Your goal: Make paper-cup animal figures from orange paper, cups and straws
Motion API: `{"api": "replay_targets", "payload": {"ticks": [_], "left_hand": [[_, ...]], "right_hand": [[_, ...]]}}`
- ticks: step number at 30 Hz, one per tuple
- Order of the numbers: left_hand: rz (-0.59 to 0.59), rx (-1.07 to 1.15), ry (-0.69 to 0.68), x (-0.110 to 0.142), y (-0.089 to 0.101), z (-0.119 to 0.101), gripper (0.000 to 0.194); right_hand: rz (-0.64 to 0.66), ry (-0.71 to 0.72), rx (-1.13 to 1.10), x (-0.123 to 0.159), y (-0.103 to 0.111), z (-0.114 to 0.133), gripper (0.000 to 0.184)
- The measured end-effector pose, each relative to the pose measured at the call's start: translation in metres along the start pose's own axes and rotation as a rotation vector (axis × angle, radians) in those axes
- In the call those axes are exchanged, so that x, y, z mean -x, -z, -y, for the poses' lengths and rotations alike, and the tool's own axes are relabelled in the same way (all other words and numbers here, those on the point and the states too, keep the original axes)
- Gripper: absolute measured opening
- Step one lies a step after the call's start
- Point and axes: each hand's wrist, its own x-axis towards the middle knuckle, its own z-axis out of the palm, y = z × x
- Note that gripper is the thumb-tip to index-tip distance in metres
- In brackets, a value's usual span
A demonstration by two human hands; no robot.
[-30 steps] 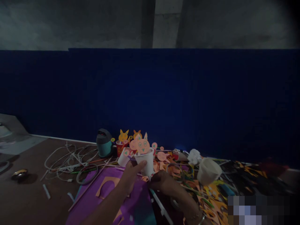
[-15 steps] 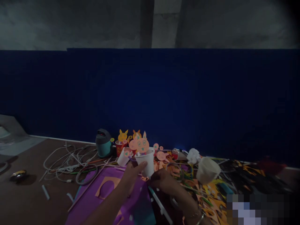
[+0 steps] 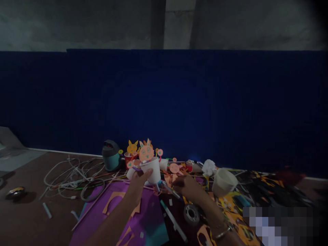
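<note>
My left hand [image 3: 139, 179] is wrapped round a white paper cup [image 3: 151, 171], holding it upright above purple paper. A peach paper animal face [image 3: 146, 152] with pointed ears rises from the cup's rim. Small peach paper discs stick out on both sides of it, one disc [image 3: 160, 152] to the right. To the right of the cup, my right hand [image 3: 188, 188] hovers low over peach paper scraps [image 3: 171, 179], fingers curled down; what they hold, if anything, is hidden. A pen [image 3: 172, 190] lies by its fingertips. Another peach paper animal cutout [image 3: 174, 168] rests behind it.
Behind stand a red cup with a yellow animal face [image 3: 131, 147] and a teal-and-grey device [image 3: 111, 156]. White cables [image 3: 71, 177] tangle at left. A tape roll [image 3: 191, 214], a teal-and-white pen [image 3: 174, 222], crumpled paper [image 3: 209, 167] and a white container [image 3: 224, 182] lie right.
My right hand has moved right, away from the cup to the scraps. The left hand has shifted slightly left and up with the cup. The tape roll shows more fully.
</note>
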Motion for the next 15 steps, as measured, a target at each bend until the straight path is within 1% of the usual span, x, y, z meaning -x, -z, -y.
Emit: {"api": "replay_targets", "payload": {"ticks": [2, 4, 9, 11, 15], "left_hand": [[-0.011, 0.014, -0.018, -0.001, 0.0, -0.001, 0.055], [-0.017, 0.018, -0.025, -0.003, 0.001, 0.0, 0.055], [-0.017, 0.009, -0.023, -0.003, 0.001, 0.001, 0.055], [-0.019, 0.017, -0.031, -0.003, 0.0, 0.0, 0.056], [-0.011, 0.015, -0.013, -0.003, 0.001, 0.001, 0.057]], "right_hand": [[-0.026, -0.057, 0.215, 0.003, 0.007, -0.002, 0.018], [-0.015, -0.103, 0.31, 0.006, 0.007, -0.004, 0.017], [0.005, -0.118, 0.404, 0.007, 0.004, -0.008, 0.015], [-0.01, -0.167, 0.434, 0.006, 0.01, -0.011, 0.017], [-0.051, -0.289, 0.482, 0.01, 0.03, -0.02, 0.024]]}}
